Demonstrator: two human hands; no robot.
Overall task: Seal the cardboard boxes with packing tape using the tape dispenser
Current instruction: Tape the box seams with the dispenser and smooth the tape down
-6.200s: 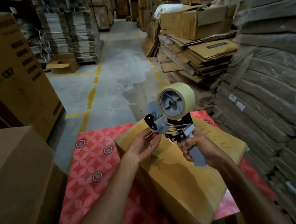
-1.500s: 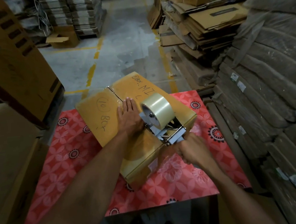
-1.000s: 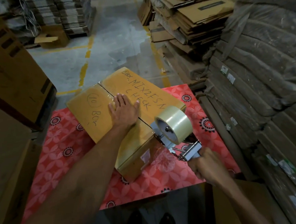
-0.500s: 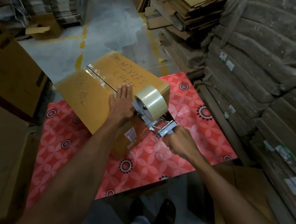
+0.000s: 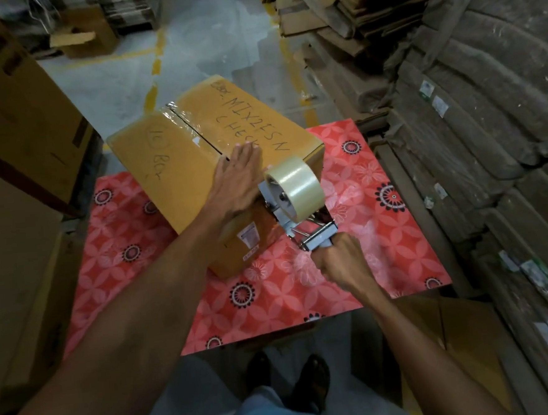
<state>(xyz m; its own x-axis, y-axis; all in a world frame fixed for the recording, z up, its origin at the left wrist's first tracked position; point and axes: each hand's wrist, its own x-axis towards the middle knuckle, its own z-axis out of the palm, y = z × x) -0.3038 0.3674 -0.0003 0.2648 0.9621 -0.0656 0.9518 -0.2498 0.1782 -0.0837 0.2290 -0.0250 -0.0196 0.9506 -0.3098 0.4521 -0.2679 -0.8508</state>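
Observation:
A yellow-brown cardboard box (image 5: 178, 159) with black handwriting lies on a red patterned table (image 5: 365, 239). Clear tape runs along its centre seam from the far edge. My left hand (image 5: 236, 180) presses flat on the box top over the seam, near the near end. My right hand (image 5: 341, 262) grips the handle of the grey tape dispenser (image 5: 293, 206), whose roll of clear tape (image 5: 295, 181) sits against the box's near end just beside my left hand.
Large cartons stand at the left (image 5: 16, 105). Stacks of flattened cardboard (image 5: 366, 13) and wrapped bundles (image 5: 486, 111) fill the right side. A small open box (image 5: 82, 42) lies on the concrete floor beyond. Another carton (image 5: 450, 340) sits below the table's right corner.
The dispenser swung off the box's near end to the right, then came back against it. The box has turned a little, and tape now shows along the seam. My left hand stayed flat on top.

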